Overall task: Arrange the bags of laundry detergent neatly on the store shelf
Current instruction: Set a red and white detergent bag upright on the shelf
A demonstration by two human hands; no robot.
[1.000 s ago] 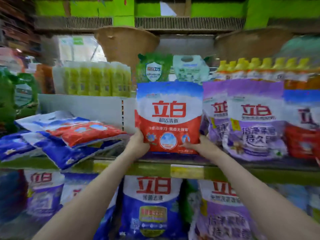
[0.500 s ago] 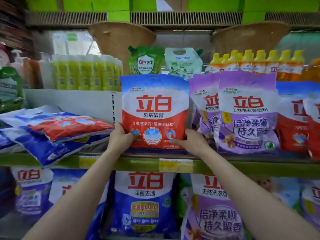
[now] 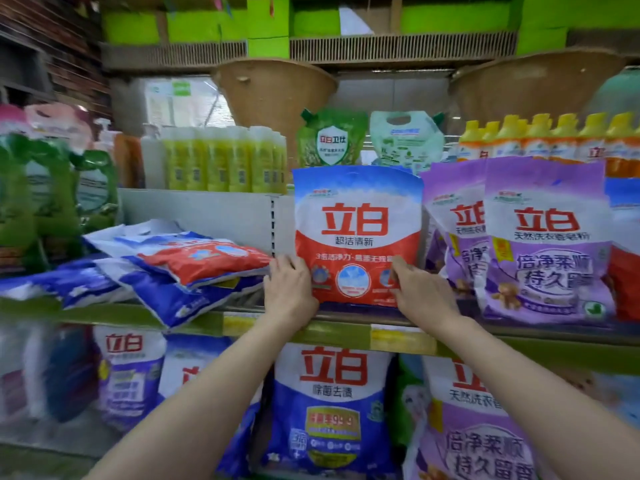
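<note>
The left hand (image 3: pixel 290 289) grips the lower left corner of a red-and-white detergent bag (image 3: pixel 356 233), fingers curled round its edge, while the right hand (image 3: pixel 420 292) pinches the bag's lower right corner, thumb on the printed front. The bag stands upright on the middle shelf (image 3: pixel 346 327), long axis vertical, printed face turned toward the near side and its sealed top edge pointing up; its base rests on the shelf just behind the green front rail. Just to its right stand two purple bags (image 3: pixel 543 244), also upright and facing out, the nearer one overlapping the other, with the edge of another red bag (image 3: pixel 623 271) further right. To the left, well apart from the held bag's upright row, a loose pile of flat-lying bags (image 3: pixel 180 268) rests on the same shelf, one red on top and several blue beneath; their exact count is unclear. On the shelf below, a blue bag (image 3: pixel 329 410) stands directly under the hands, with purple ones on either side.
</note>
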